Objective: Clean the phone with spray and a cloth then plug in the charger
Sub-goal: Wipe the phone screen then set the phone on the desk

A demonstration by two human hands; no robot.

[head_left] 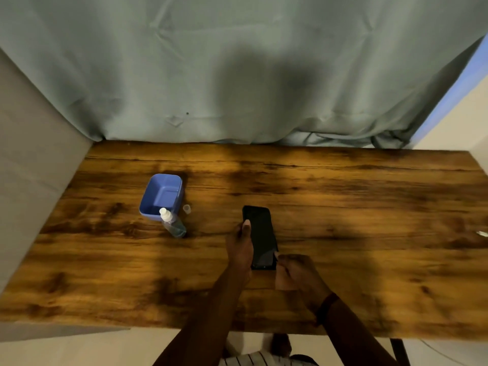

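A black phone [260, 235] lies screen-up near the middle of the wooden table [343, 207]. My left hand [241, 249] grips its left edge, thumb resting along the side. My right hand [295, 273] touches the phone's lower right corner with fingers curled; whether it holds a cloth I cannot tell. A small spray bottle [173, 223] with a white nozzle and bluish liquid stands to the left, its clear cap [187, 208] beside it. No cloth shows. A small white object that may be the charger's tip [482, 233] lies at the right edge.
A blue plastic tub [162, 195] stands just behind the spray bottle. A grey-green curtain [237, 75] hangs along the table's far edge. A pale wall [31, 180] borders the left side.
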